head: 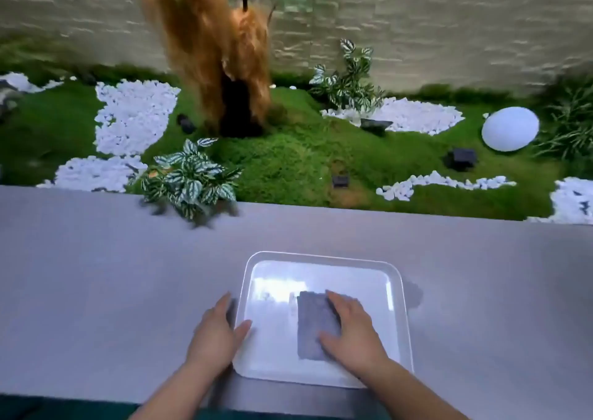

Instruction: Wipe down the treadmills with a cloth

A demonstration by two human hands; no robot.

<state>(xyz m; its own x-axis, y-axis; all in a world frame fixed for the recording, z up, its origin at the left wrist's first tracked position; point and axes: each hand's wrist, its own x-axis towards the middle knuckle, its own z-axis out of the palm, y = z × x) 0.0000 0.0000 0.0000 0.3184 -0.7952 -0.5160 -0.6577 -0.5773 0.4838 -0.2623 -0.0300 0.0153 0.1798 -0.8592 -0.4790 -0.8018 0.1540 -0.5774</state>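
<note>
A folded grey cloth (313, 320) lies flat inside a white plastic tray (321, 259) on a grey ledge. My right hand (348, 333) rests on the cloth's right side with fingers spread and fairly straight. My left hand (218, 333) holds the tray's left edge, its thumb over the rim inside the tray and its fingers along the outside. No treadmill is in view.
The grey ledge (112, 275) runs across the whole view. Beyond its far edge lies a decorative garden bed with green moss, white pebbles (131, 115), leafy plants (189, 176), a white egg-shaped lamp (510, 127) and a brown grassy plume before a stone wall.
</note>
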